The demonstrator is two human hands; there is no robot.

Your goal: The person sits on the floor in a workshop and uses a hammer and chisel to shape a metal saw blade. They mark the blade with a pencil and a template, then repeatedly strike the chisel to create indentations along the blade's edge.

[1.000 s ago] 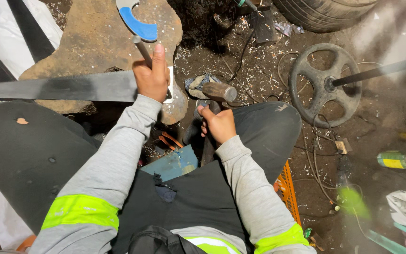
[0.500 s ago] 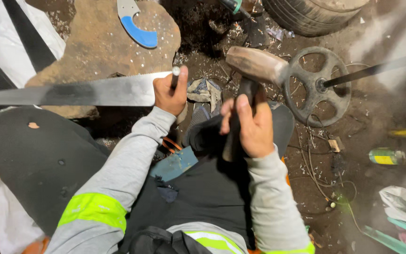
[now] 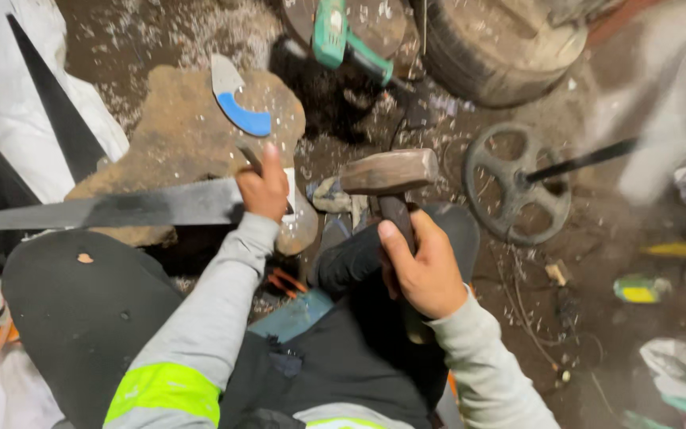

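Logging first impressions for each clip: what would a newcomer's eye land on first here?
Mid-frame, the right hand grips a wooden-handled hammer with a worn steel head, raised. To its left, the left hand pins a long flat grey metal strip on a brown stone block. A rusty spoked wheel lies further right.

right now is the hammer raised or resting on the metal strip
Raised. The hammer head hangs in the air right of the metal strip, apart from it, its handle in the right hand. The left hand pins the strip.
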